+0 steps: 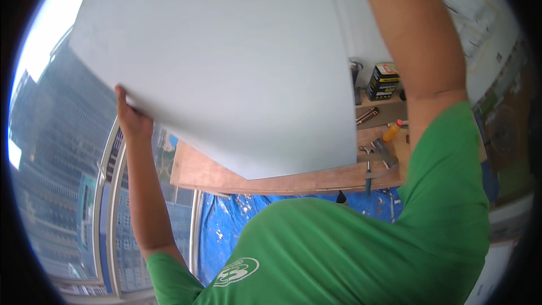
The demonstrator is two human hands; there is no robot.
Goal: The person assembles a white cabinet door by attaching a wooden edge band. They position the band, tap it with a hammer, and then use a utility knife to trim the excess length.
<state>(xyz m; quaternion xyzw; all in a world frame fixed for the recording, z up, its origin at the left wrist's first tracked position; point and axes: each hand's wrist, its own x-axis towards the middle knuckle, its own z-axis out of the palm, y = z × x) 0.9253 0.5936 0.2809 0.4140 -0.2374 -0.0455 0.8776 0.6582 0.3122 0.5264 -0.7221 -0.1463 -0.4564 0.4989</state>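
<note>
I hold a large, pale grey-white flat panel [226, 62] raised in front of me; it fills the upper middle of the view. My left hand [132, 117] grips the panel's lower left edge, fingers wrapped behind it. My right forearm [412, 39] rises along the panel's right side and leaves the picture at the top, so that hand is out of sight. My green shirt [350, 248] fills the bottom of the view.
Below the panel lies a wooden board [282, 183] with a hammer [370, 164], an orange bottle [392, 131] and a yellow-and-black can [384, 82]. A blue tarp [226, 220] covers the floor. A window [56, 147] onto tall buildings is at the left.
</note>
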